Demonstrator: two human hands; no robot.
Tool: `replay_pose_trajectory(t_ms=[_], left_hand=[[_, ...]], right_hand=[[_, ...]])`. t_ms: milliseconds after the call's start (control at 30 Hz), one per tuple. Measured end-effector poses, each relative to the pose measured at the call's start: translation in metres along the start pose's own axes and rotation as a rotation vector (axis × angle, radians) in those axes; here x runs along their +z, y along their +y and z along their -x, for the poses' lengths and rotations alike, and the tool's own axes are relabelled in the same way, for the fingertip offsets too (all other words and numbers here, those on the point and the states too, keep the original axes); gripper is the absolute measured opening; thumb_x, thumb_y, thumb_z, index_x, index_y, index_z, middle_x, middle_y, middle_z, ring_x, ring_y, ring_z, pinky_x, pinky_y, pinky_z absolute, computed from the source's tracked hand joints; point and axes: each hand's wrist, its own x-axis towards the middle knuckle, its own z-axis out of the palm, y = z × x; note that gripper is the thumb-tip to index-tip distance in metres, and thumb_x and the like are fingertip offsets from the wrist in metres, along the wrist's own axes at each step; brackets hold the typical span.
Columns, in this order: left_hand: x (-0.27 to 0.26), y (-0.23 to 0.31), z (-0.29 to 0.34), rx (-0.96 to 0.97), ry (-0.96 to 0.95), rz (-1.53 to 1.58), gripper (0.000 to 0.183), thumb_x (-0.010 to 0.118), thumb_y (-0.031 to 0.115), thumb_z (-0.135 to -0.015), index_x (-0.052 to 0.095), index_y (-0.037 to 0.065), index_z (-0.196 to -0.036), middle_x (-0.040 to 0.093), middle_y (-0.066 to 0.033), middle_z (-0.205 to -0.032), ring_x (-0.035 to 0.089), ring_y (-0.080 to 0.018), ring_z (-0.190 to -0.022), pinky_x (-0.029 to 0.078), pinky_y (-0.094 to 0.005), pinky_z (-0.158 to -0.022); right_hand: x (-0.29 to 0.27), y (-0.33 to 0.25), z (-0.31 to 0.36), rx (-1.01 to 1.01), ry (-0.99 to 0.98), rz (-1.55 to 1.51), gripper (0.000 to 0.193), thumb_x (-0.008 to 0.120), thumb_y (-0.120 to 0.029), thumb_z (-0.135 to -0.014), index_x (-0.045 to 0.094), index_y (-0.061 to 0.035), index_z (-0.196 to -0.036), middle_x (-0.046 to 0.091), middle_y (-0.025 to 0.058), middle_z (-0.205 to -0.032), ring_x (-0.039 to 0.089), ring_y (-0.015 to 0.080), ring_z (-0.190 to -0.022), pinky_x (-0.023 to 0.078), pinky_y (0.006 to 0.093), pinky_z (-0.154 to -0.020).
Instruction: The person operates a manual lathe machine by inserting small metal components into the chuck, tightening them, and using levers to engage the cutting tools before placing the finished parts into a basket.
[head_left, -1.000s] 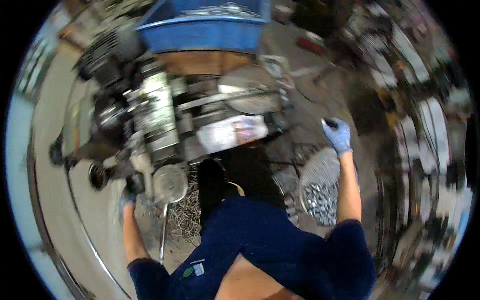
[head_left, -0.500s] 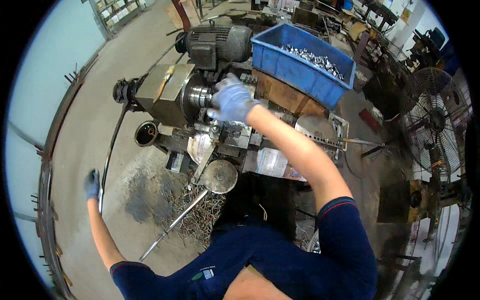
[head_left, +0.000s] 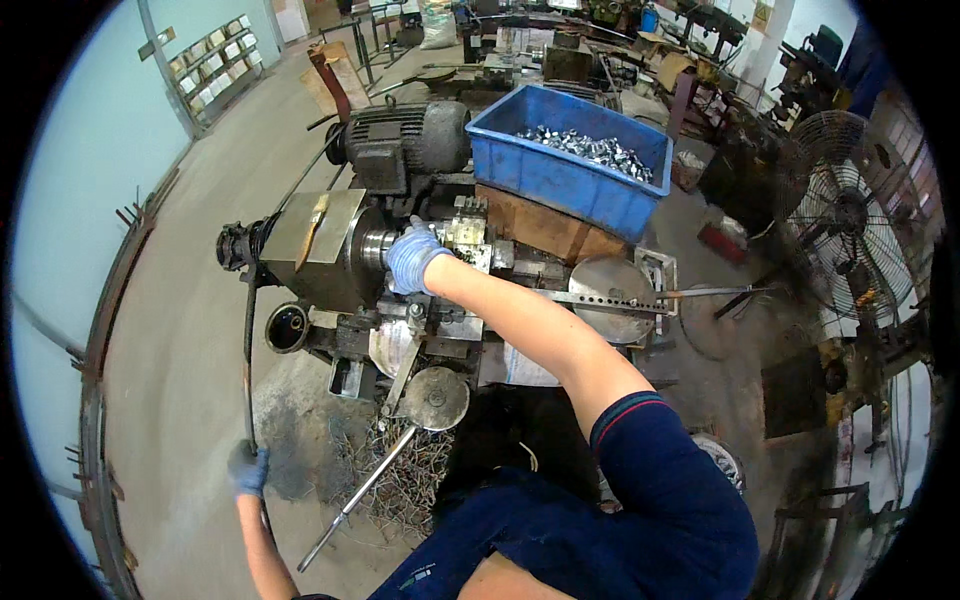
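Note:
My left hand, in a blue-grey glove, is closed round a long dark lever that runs down from the rear end of the lathe's headstock. My right hand, in a blue striped glove, is at the shiny round spindle nose of the lathe. Its fingers are bent in against the front of the nose; whatever they hold is hidden behind the glove. A brush with a wooden handle lies on top of the headstock.
A blue plastic bin of small shiny metal parts stands on a wooden block behind the lathe. An electric motor sits beyond the headstock. A bar handle slants toward me above metal shavings. A caged fan stands at right.
My left hand has moved from beside the lever onto it, and the lever has swung right. My right hand has moved left and in to the spindle nose. The view has shifted.

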Motion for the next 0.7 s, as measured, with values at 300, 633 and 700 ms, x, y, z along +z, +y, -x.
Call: replay_pose_trajectory(t_ms=[300,633,700], left_hand=[[0.008,0.011,-0.051,-0.138,-0.192,0.760,0.017,0.061,0.012,-0.081,0.056,-0.002,-0.089,0.056,-0.0077,-0.062,0.055,-0.0171,-0.047,0.045,-0.0297,-0.041],[0.010,0.012,-0.073,0.009,-0.164,0.804,0.026,0.065,0.020,-0.080,0.058,-0.002,-0.093,0.053,-0.0056,-0.059,0.052,-0.0141,-0.046,0.042,-0.0274,-0.041],[0.014,0.012,-0.071,0.014,-0.161,0.806,0.030,0.065,0.023,-0.081,0.058,-0.002,-0.096,0.054,-0.0051,-0.060,0.051,-0.0136,-0.047,0.043,-0.0271,-0.042]], right_hand=[[-0.049,0.096,0.118,0.222,0.352,-0.160,0.058,0.048,-0.060,-0.079,0.071,-0.0069,-0.077,0.066,0.0156,-0.073,0.064,0.0301,-0.074,0.048,0.0398,-0.077],[-0.010,0.231,0.183,0.604,0.850,-0.196,0.050,0.069,-0.042,-0.072,0.062,-0.0150,-0.114,0.047,0.0211,-0.129,0.052,0.0389,-0.111,0.042,0.0385,-0.095],[0.015,0.224,0.233,0.532,0.857,-0.266,0.045,0.070,-0.039,-0.072,0.064,-0.0133,-0.109,0.050,0.0217,-0.126,0.053,0.0374,-0.109,0.044,0.0378,-0.094]])
